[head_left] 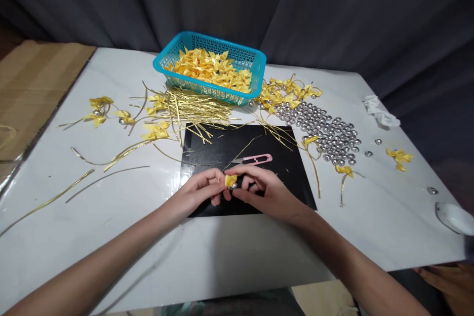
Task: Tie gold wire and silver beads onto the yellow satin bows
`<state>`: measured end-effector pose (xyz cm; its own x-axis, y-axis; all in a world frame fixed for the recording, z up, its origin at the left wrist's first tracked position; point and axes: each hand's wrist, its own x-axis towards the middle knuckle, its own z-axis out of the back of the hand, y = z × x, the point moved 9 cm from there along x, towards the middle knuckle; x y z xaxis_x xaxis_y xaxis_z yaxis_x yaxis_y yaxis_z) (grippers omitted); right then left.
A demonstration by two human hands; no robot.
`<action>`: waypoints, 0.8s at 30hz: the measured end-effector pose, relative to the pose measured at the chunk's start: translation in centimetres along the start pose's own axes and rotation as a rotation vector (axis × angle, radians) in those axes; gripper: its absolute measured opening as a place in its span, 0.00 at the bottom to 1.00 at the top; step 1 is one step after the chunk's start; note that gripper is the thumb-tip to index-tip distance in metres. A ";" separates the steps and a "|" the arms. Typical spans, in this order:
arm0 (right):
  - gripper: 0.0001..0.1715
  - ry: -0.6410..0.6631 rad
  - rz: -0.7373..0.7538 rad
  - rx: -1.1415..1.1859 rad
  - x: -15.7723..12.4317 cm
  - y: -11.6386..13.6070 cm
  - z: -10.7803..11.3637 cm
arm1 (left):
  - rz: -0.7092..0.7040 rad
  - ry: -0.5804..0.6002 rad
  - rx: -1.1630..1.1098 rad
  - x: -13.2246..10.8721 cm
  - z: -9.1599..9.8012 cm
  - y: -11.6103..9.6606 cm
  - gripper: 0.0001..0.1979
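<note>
Held: small yellow satin ribbon bow (231, 179) with a silver bead, pinched between left hand (202, 188) and right hand (259, 190), both closed on it, above the black rectangular mat (274, 182). Step, judged: fastening bow to bead; steady fingertip hold needed. Adjacent: pink thread snips (255, 159). Beyond: turquoise perforated plastic basket (255, 76), full of loose yellow bows.

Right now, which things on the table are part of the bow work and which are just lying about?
In use:
left hand and right hand, both pinching one yellow bow
black mat
pink snips
basket of bows
gold wire ties
silver beads

Lying about:
crumpled tissue
white object at the right edge
cardboard
</note>
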<state>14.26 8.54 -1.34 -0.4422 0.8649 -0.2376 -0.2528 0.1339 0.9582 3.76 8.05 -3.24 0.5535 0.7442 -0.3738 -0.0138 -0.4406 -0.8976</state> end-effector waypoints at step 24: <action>0.05 -0.095 0.200 -0.167 -0.4 1.9 0.0 | -0.043 0.052 0.063 -0.4 -0.7 -0.4 0.14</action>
<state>14.01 8.46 0.55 -0.4175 0.9084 -0.0225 -0.3104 -0.1193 0.9431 4.15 7.59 -2.56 0.5975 0.7339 -0.3232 -0.0401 -0.3752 -0.9261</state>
